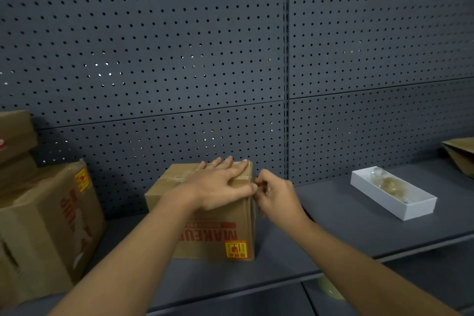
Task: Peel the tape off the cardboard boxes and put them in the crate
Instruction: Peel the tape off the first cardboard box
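Starting the tape at the box's right edge

The small cardboard box [205,213] stands on the grey shelf [346,218] in front of the pegboard wall [154,59], a strip of tape [177,177] running across its top and over the right edge. The left hand [218,187] lies flat on the lid, fingers straight, pressing it down; the right hand [275,194] is curled at the top right corner, fingertips pinched, apparently on the tape's end, though the contact itself is too small to confirm. To do this well, keep the lid pinned and pull the freed end low and back along the strip, slowly, so it lifts whole and spares the cardboard. A white tray [413,209] to the right holds crumpled clear tape [384,182]; larger boxes [43,226] wait at the left.
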Motion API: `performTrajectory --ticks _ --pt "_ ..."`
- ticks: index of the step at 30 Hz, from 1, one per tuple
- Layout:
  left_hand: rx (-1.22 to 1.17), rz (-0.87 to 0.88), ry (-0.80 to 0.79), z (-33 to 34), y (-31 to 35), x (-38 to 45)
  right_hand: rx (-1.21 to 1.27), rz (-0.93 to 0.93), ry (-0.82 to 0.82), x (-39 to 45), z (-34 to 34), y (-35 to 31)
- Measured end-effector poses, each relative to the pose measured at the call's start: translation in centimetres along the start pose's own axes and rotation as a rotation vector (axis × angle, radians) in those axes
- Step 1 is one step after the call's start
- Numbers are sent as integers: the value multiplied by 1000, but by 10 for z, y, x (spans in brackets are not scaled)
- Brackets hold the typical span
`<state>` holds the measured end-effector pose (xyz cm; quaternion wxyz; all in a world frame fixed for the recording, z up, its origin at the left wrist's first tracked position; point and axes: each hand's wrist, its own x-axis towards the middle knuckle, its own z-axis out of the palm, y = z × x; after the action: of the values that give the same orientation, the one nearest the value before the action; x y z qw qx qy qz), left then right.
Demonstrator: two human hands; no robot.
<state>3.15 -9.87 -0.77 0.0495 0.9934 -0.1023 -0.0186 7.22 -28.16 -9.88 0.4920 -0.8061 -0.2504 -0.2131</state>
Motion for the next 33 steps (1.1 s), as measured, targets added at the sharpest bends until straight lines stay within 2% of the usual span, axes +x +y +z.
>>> performTrajectory --ticks 3,8,21,25,33 --pt "-20 -3 -6 0 0 0 -275 -224 28 0 3 -2" --pt "-37 0 -2 -1 0 0 -385 -284 -4 0 0 4" --pt "-31 -6 -37 -5 2 1 -277 -245 -3 -5 11 30" --pt "-35 -14 -22 -3 3 1 -231 -223 46 -8 17 28" --pt "-10 -13 -13 -4 6 -2 -318 -151 46 -14 20 25"
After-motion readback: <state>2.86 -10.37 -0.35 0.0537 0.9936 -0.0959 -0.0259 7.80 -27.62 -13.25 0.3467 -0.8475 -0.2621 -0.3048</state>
